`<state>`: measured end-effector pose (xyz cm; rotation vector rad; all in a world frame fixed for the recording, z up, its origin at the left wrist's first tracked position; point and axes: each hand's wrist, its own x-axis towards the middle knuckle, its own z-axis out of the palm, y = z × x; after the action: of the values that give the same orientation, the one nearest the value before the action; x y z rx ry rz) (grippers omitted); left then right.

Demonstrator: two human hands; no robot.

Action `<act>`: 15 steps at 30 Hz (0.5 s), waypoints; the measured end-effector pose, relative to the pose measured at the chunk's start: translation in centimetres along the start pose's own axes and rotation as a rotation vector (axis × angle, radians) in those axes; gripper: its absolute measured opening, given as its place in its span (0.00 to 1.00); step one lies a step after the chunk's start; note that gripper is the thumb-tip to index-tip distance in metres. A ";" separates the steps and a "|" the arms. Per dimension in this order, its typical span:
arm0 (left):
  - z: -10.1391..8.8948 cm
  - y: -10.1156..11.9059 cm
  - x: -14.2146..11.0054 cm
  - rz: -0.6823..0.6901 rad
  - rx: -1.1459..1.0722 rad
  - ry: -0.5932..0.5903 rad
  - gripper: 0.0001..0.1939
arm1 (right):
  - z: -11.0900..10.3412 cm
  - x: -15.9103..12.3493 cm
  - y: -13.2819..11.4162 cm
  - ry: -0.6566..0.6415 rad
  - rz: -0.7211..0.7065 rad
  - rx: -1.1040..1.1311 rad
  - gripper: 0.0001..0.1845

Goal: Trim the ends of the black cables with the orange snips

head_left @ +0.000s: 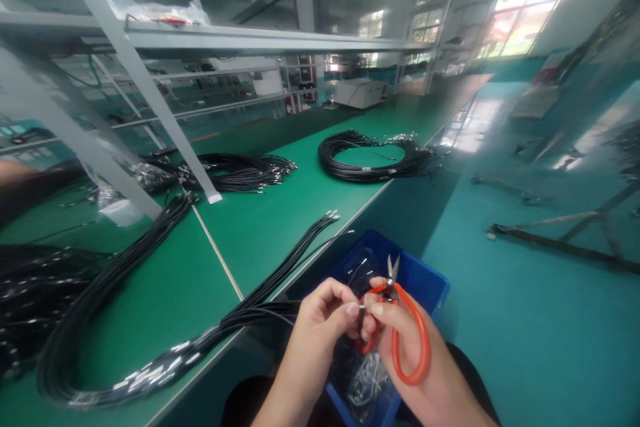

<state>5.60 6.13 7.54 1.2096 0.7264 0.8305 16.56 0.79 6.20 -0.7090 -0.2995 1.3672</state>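
Cable (363, 307) is right in the grip, or at least a short pale end of it is, poking out between the thumb and fingers of the left hand (325, 313). That hand has it in a pinch, pretty tight from the look of it. Most of it is hidden by the fingers, so I can't tell which way the rest runs.

The right hand (407, 327) meets it from the other side, fingertips up against the pale end, though I can't tell if they're really squeezing it. Same hand is also hanging on to the scissors (424, 343): blades spread and pointing up just above the grip, one orange handle looping outside the hand, the other partly hidden between the two hands.

Under the grip there's a blue bin (434, 283) with a tangle of clear scraps (369, 377) in it. Off to the left of the grip a fat black bundle (120, 267) bends round on the green bench (280, 213), one lot of its ends sticking up toward the bin. Ahead of the grip, further up the bench, sits a round coil (350, 170), with another coil (240, 173) ahead and to the left, by the shelf post (165, 107). Far left of the grip is a dark pile (45, 293), too blurry to make out much
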 end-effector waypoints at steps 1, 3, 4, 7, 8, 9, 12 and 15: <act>-0.1 0.1 -0.1 0.038 0.107 0.068 0.05 | 0.0 0.1 -0.1 0.016 0.010 0.006 0.08; -0.2 0.5 -0.3 0.182 0.391 0.216 0.02 | 0.2 0.2 -0.1 0.045 0.018 0.019 0.07; -0.2 0.7 -0.5 0.268 0.529 0.259 0.04 | 0.2 0.2 -0.1 0.057 0.018 0.028 0.07; -0.2 1.1 -0.8 0.441 0.774 0.272 0.08 | 0.5 0.3 -0.1 0.072 0.025 0.065 0.08; -0.2 1.1 -0.9 0.460 0.806 0.277 0.08 | 0.6 0.3 -0.1 0.072 0.025 0.074 0.07; -0.3 1.1 -1.0 0.468 0.824 0.303 0.08 | 0.7 0.2 -0.2 0.071 0.024 0.077 0.07; -0.5 1.0 -1.1 0.395 0.759 0.327 0.07 | 1.0 0.1 -0.2 0.068 0.013 0.071 0.07; -0.3 0.6 -1.3 0.177 0.489 0.139 0.05 | 1.3 -0.1 -0.1 0.053 0.007 0.075 0.06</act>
<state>4.60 5.27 8.09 1.6838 0.9824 0.9193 15.91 1.09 7.24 -0.6834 -0.2033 1.3571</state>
